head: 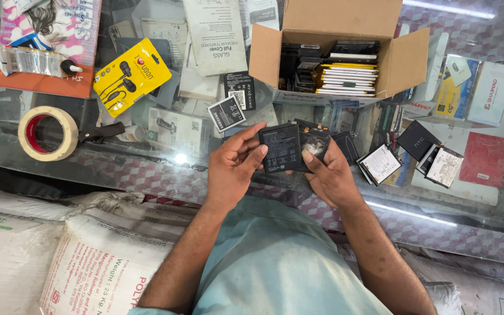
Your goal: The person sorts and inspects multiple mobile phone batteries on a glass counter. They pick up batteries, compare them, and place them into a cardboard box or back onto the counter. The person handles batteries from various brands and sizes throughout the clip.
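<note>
- We see an open cardboard box [345,26] on the glass counter [147,169], packed with upright flat batteries, black at left, yellow-edged at right.
- A roll of beige tape [48,133] lies near the counter's left edge.
- Just beyond it sits a yellow earphone packet [132,76], tilted.
- A small clear packet with a black-capped tube [33,61] rests on an orange card at far left.
- Loose batteries [418,153], black and silver, are scattered at right, close together.
- A red card [485,158] shows under the glass at far right.
- White woven sacks [59,256] are stacked below the counter at left.
</note>
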